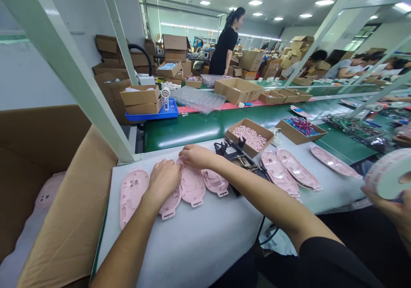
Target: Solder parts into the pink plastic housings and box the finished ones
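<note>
At frame centre, both hands, left hand [163, 180] and right hand [195, 155], press curled fingers on flat pink plastic shells [192, 186] lying on the white desk [205, 232]; neither visibly grips one.

We see pink shells [192, 188]: matt moulded plastic. Our bench cover [205, 236]: smooth white, foam-like. Far conveyor belt [199, 129]: glossy green. Near-left box [73, 219]: matt brown cardboard.

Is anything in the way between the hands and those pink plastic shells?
No. The left hand and right hand already rest on the overlapping pink shells on the white table, with nothing between them.
</note>
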`<action>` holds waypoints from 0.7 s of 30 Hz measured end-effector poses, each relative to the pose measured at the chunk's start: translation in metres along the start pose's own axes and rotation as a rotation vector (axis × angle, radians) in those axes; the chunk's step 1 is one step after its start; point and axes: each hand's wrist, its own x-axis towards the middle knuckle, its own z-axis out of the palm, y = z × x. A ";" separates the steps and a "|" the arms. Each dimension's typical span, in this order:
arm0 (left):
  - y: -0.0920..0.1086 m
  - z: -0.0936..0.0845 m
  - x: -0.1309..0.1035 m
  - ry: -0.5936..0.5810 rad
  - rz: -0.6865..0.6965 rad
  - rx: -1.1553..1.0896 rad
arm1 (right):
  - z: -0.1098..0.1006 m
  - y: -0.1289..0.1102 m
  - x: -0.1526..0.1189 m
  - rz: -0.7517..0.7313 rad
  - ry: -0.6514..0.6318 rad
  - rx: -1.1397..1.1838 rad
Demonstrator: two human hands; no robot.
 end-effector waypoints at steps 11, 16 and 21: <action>-0.005 0.016 0.008 -0.075 0.040 0.083 | -0.001 -0.004 0.025 0.076 -0.156 0.020; -0.006 0.021 0.007 -0.084 0.025 0.071 | -0.003 -0.003 0.027 0.078 -0.176 0.034; 0.000 0.022 0.011 -0.085 0.021 0.067 | -0.002 0.002 0.023 0.093 -0.153 0.047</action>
